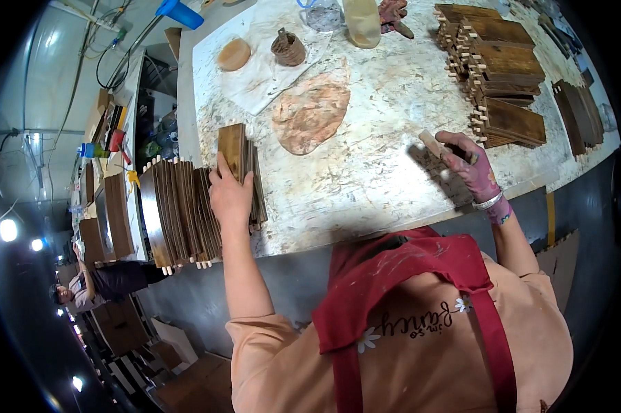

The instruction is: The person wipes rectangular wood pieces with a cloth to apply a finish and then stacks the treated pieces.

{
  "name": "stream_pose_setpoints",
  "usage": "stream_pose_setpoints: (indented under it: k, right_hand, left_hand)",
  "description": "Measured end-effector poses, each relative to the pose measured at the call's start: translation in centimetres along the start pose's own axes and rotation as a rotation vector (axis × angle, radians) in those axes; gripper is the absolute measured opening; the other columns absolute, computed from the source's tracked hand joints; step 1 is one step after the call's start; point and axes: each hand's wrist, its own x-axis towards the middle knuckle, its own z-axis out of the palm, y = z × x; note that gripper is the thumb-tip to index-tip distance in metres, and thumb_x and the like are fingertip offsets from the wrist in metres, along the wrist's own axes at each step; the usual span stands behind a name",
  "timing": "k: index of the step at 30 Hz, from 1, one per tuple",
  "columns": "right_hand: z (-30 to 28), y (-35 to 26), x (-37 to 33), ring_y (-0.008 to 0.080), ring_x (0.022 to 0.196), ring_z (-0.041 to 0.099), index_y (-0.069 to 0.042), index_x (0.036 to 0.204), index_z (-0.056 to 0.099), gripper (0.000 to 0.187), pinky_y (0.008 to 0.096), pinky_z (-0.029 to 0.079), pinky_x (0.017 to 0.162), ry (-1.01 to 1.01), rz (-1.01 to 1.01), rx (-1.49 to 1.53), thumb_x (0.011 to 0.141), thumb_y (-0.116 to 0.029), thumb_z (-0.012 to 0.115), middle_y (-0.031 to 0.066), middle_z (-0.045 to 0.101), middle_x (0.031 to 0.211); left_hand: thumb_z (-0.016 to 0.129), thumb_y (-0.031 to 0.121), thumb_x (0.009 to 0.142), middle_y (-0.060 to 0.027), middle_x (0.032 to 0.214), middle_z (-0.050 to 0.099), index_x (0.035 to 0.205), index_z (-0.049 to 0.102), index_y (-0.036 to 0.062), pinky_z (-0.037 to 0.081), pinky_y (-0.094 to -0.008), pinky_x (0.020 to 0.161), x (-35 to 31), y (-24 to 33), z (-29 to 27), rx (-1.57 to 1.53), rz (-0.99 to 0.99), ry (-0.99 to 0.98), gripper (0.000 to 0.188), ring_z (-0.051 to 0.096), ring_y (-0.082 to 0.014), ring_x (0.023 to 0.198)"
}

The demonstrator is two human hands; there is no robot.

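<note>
My bare left hand (229, 196) grips the near end of a brown wooden board (232, 141), its fingers on the top face and the thumb at the right side. The board lies at the right end of a row of dark boards standing on edge (180, 213), with pale dowel pegs sticking out of their ends. My right hand (470, 165), in a stained pink glove, pinches a small pale flat block (432, 145) above the table. What the block is made of, I cannot tell.
Pegged boards are stacked (507, 69) at the table's far right, with curved dark pieces (577, 113) beyond. Toward the back are a round tan pad (234, 54), a brown-stained cup (288, 51), a yellowish bottle (362, 24) and a reddish glove (394, 17). Another person (93, 286) is at far left.
</note>
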Motion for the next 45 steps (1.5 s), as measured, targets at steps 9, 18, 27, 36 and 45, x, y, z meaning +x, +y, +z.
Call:
stream_pose_setpoints:
  k: [9,18,27,36,45]
  right_hand:
    - [-2.6,1.2,-5.0,0.0134,0.099,0.056,-0.002,0.123,0.062,0.046,0.0285,0.046,0.090,0.152,0.033,0.026,0.087,-0.028,0.072,0.0047,0.063,0.111]
    - [-21.2,1.1,-8.7,0.0159,0.083,0.061,-0.005,0.113,0.062,0.039,0.0331,0.051,0.082,0.872,-0.224,0.587,0.088,-0.032,0.072,0.0059,0.063,0.100]
    - [-28.2,10.3,0.4,0.0209,0.070,0.063,-0.008,0.096,0.064,0.022,0.0355,0.056,0.070,0.793,0.019,1.055,0.085,-0.023,0.076,0.0066,0.064,0.081]
    - [-19.4,6.9,-0.4,0.0202,0.084,0.064,-0.003,0.113,0.060,0.024,0.0316,0.054,0.083,0.725,0.037,1.195,0.096,-0.020,0.059,0.0067,0.065,0.100]
    - [1.2,6.7,1.5,0.0134,0.095,0.059,0.001,0.116,0.061,0.034,0.0255,0.046,0.088,0.614,0.012,1.052,0.095,-0.026,0.060,0.0068,0.064,0.104]
  left_hand:
    - [0.068,0.048,0.086,-0.0273,0.143,0.042,0.151,0.027,0.0050,0.046,-0.0468,0.099,0.5,1.3,-0.6,0.217,0.134,0.133,0.088,0.051,-0.0450,0.121]
    - [0.054,0.025,0.100,-0.0132,0.137,0.054,0.148,0.035,0.0029,0.047,-0.0276,0.091,-5.9,24.6,2.9,-1.076,0.609,-0.965,0.057,0.059,-0.0181,0.111]
    - [0.051,0.050,0.097,-0.0056,0.112,0.052,0.131,0.046,0.0084,0.048,-0.0421,0.085,-7.4,41.3,6.7,-1.263,0.276,-1.088,0.054,0.050,-0.0183,0.100]
    - [0.058,0.029,0.099,-0.0008,0.093,0.050,0.133,0.047,0.0096,0.049,-0.0303,0.074,-8.9,35.6,8.8,-1.361,0.186,-0.999,0.040,0.049,-0.0129,0.084]
    - [0.055,0.025,0.101,-0.0040,0.120,0.058,0.140,0.046,0.0073,0.048,-0.0307,0.086,-5.6,15.8,5.9,-1.294,-0.028,-0.835,0.043,0.055,-0.0123,0.103]
